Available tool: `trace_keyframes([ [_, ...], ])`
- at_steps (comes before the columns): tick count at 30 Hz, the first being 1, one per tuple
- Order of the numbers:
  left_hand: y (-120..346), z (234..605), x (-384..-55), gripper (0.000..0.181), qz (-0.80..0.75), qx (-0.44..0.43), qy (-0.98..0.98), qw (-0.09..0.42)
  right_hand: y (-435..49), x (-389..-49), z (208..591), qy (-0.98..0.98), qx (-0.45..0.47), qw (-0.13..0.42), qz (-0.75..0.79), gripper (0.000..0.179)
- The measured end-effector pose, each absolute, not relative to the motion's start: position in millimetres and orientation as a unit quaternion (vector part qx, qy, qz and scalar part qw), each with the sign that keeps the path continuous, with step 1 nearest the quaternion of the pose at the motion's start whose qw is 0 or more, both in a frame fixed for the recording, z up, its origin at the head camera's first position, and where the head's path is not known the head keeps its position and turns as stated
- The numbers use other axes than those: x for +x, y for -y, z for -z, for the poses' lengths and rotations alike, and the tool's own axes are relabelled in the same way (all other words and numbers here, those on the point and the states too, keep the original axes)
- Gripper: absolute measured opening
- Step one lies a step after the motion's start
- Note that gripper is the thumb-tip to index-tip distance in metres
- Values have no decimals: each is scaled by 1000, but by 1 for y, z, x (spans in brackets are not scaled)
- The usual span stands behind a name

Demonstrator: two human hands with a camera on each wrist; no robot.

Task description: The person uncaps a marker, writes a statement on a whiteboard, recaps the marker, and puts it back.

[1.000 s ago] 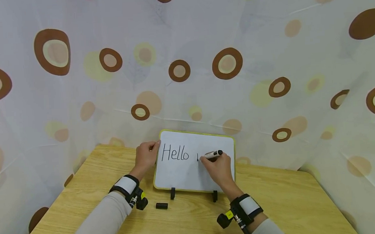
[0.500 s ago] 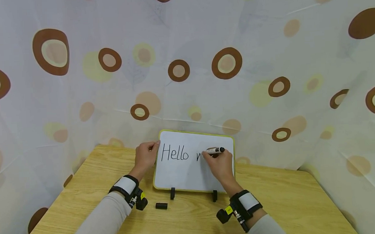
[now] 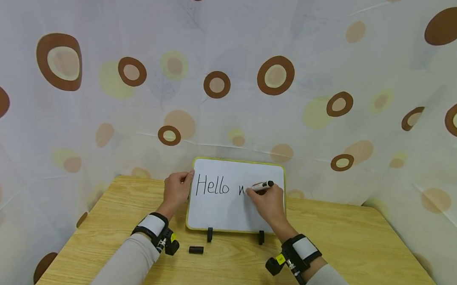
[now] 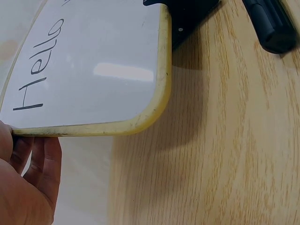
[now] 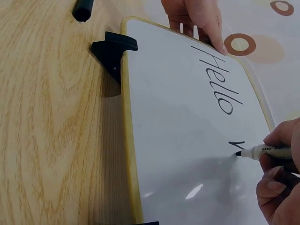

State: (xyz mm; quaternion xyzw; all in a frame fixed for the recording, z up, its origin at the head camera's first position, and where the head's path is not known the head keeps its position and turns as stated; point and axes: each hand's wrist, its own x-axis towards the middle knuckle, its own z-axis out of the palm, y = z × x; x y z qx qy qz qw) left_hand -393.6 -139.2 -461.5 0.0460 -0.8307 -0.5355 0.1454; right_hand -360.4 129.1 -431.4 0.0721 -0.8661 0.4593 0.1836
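Note:
A whiteboard [image 3: 224,213] with a yellow rim leans back on a black stand [image 5: 112,51]. "Hello" is written across its upper left in black, followed by the strokes of a further letter. My left hand [image 3: 177,189] grips the board's left edge, thumb in front and fingers behind, as the left wrist view shows. In my right hand [image 3: 268,202] a black-and-white marker [image 5: 262,152] is pinched between thumb and fingers. Its black tip is right at the end of the newest stroke in the right wrist view.
The marker's black cap [image 3: 196,249] lies on the wooden table [image 3: 234,270], in front of the stand's left foot. Behind the table hangs a pale curtain [image 3: 239,31] with brown and yellow spots. Each wrist wears a strapped camera.
The single short stroke after "Hello" has grown into a zigzag of joined strokes. My right hand with the marker has shifted slightly right; my left hand stays on the board's edge.

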Motion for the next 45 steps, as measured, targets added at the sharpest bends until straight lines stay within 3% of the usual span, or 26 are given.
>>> trace_keyframes([
  [14,139,460,-393,36,537,53,831,133,-133,-356,434,871,65,183,-451,5],
  [31,139,460,-392,37,538,54,831,132,-133,-370,431,859,68,223,-456,5],
  [45,138,457,-389,36,541,55,830,127,-133,-368,430,859,54,215,-462,7],
])
